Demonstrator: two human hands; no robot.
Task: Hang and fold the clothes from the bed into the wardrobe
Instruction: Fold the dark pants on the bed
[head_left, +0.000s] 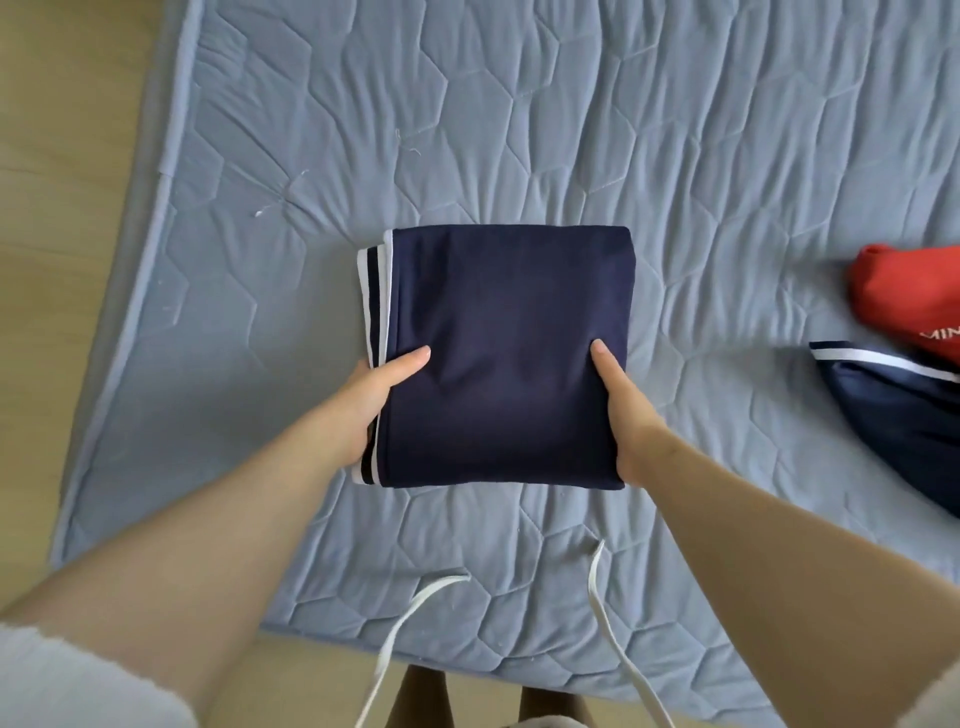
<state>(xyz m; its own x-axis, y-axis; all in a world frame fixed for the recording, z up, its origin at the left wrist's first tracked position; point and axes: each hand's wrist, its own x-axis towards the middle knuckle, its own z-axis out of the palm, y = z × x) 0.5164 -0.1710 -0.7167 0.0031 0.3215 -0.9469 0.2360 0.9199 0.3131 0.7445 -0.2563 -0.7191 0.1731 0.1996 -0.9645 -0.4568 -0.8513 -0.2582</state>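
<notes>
While folded square, white-striped navy garment (504, 358), clasped in grip of left hand (369, 410), right hand (631, 415).

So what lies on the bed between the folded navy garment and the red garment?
Only bare light-blue quilted bed cover, in the head view, separates the folded navy garment from the red garment. Another navy striped garment lies just beside that gap.

Arms outstretched, the left hand (370, 410) and right hand (631, 421) grip the folded navy garment (504, 338) by opposite sides, thumbs on top.
</notes>
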